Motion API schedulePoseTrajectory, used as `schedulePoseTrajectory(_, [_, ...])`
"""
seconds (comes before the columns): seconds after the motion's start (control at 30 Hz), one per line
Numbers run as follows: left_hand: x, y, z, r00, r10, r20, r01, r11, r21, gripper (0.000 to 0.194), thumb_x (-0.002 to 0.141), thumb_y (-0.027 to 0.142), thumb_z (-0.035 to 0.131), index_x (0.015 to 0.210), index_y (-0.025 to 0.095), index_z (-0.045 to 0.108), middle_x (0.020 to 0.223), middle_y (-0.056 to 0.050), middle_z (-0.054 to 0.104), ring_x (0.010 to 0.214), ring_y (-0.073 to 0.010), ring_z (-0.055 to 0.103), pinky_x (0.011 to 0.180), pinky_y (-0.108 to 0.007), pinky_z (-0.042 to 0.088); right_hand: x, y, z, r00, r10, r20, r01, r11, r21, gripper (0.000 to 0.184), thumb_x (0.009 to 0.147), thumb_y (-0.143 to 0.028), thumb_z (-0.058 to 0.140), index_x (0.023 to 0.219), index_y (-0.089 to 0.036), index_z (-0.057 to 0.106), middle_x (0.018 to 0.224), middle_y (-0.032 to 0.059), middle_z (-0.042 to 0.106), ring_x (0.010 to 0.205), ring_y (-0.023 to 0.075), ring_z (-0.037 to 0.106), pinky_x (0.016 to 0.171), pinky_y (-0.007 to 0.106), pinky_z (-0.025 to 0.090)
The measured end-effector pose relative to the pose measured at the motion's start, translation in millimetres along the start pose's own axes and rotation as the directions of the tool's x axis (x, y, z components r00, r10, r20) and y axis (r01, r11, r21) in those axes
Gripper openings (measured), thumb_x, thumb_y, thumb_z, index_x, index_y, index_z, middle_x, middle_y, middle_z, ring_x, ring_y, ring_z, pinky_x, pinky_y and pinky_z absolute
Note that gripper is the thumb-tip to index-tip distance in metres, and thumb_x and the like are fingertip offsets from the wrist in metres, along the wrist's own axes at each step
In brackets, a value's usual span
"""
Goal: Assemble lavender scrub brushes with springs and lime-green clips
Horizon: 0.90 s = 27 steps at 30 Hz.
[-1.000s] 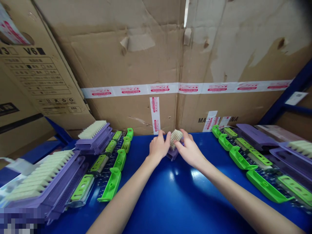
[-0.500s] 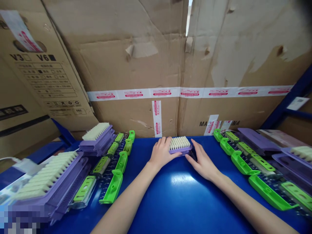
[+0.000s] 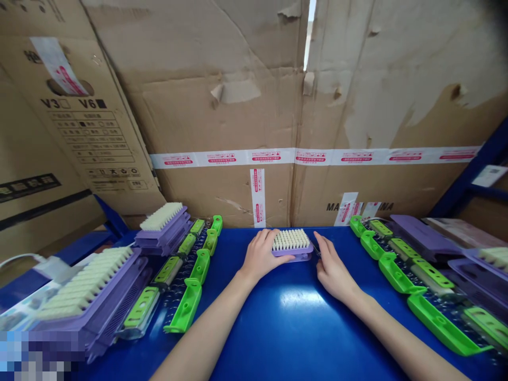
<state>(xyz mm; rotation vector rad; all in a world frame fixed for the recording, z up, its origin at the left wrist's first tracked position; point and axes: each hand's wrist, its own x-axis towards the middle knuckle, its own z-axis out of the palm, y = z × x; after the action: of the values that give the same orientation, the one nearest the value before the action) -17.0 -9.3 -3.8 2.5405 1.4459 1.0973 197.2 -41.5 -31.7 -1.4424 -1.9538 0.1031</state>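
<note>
Two bare hands [image 3: 257, 256], four cream bristle blocks [image 3: 291, 240], eight bright-green trays [image 3: 186, 307] and eight lime-topped pieces [image 3: 141, 308] are counted.

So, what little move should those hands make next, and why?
I'd probably ease the right hand inward to steady the purple brush at its right end. The left hand grips only the opposite end, and the right hand is close by, with a thin dark item at its fingers, too small to identify.

Glossy, smooth tabletop [image 3: 293, 338] — bristly plastic brush [image 3: 291, 242] — matt, roughly torn cardboard [image 3: 206, 121].
</note>
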Motion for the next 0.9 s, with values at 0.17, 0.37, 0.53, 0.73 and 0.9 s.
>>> schedulePoseTrajectory(0.17, [-2.6,-3.1,0.6,0.999,0.035,-0.008,-0.035,0.998,-0.045,0.07,0.063,0.062,0.068,0.116,0.019,0.05,0.108,-0.008,0.059,0.102,-0.0246,0.057,0.089,-0.04,0.047,0.4,2.3,1.7,0.999,0.024,-0.034,-0.024,1.0,-0.007,0.081,0.066,0.002,0.034,0.144,-0.018,0.02,0.137,0.0139,0.033,0.133,0.0234,0.031,0.111,0.043,0.029])
schedulePoseTrajectory(0.37, [-6.0,-1.7,-1.0,1.0,0.003,0.011,-0.003,0.999,-0.036,0.07,0.062,0.059,0.07,0.117,0.019,0.049,0.109,-0.008,0.058,0.103,-0.0253,0.056,0.089,-0.041,0.048,0.6,1.9,0.7,0.998,0.051,-0.036,-0.051,0.999,-0.005,0.074,0.07,-0.002,0.035,0.142,-0.014,0.022,0.137,0.0164,0.033,0.133,0.0256,0.031,0.111,0.044,0.029])
schedulePoseTrajectory(0.53, [-7.0,-1.7,-0.5,1.0,-0.001,0.013,0.001,1.0,-0.021,0.07,0.062,0.057,0.071,0.117,0.019,0.049,0.109,-0.008,0.058,0.104,-0.0253,0.056,0.09,-0.041,0.047,0.7,3.8,2.0,0.997,0.034,-0.065,-0.034,0.999,-0.002,0.068,0.077,-0.008,0.037,0.143,-0.017,0.021,0.135,0.0158,0.034,0.131,0.028,0.033,0.109,0.049,0.029])
schedulePoseTrajectory(0.73, [-8.2,-2.1,0.4,1.0,-0.001,0.013,0.001,1.0,-0.024,0.07,0.064,0.058,0.07,0.117,0.019,0.048,0.109,-0.008,0.057,0.103,-0.0247,0.055,0.089,-0.041,0.047,1.3,3.8,2.3,0.998,0.036,-0.057,-0.037,0.999,-0.014,0.063,0.082,-0.017,0.039,0.142,-0.017,0.021,0.135,0.0163,0.036,0.13,0.0291,0.034,0.108,0.05,0.031])
schedulePoseTrajectory(0.9, [-6.7,-2.2,0.5,1.0,-0.003,0.001,0.003,0.999,-0.05,0.07,0.062,0.056,0.072,0.118,0.021,0.048,0.11,-0.007,0.057,0.104,-0.0247,0.055,0.09,-0.041,0.047,1.4,4.0,3.3,0.999,0.027,-0.039,-0.029,0.999,-0.039,0.061,0.083,-0.02,0.04,0.142,-0.018,0.023,0.134,0.0153,0.037,0.13,0.0276,0.036,0.107,0.047,0.033])
